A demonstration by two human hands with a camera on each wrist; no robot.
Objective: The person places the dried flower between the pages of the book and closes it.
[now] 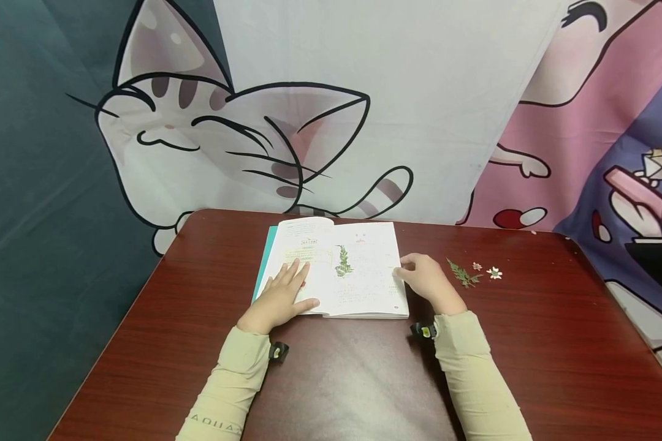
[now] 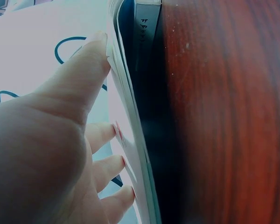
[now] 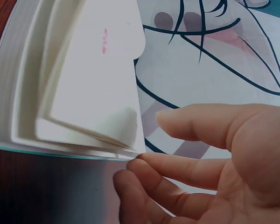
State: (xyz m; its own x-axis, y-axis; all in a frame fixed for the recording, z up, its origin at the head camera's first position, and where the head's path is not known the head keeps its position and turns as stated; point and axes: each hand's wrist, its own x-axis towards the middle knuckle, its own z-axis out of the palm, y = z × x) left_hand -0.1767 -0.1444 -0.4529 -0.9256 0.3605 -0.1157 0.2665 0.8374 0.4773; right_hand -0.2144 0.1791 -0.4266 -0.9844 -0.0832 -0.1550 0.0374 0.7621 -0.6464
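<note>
An open book [image 1: 366, 294] lies on the table, its teal cover showing along the left side. A green fern-like sprig [image 1: 343, 262] lies on the right page, close to the middle fold. My left hand [image 1: 277, 299] rests on the left page with fingers spread and the thumb toward the lower middle. At the right edge of the book is my right hand [image 1: 427, 282]. In the right wrist view its fingertips [image 3: 136, 161] are right at the edge of the pages [image 3: 95, 70], while the thumb stands apart from the paper.
Right of the book lie another green sprig [image 1: 463, 274], a small pinkish flower [image 1: 477, 266] and a larger white flower [image 1: 494, 273]. The reddish-brown table [image 1: 557, 343] ends at the back against a cloth printed with a cartoon cat [image 1: 198, 165].
</note>
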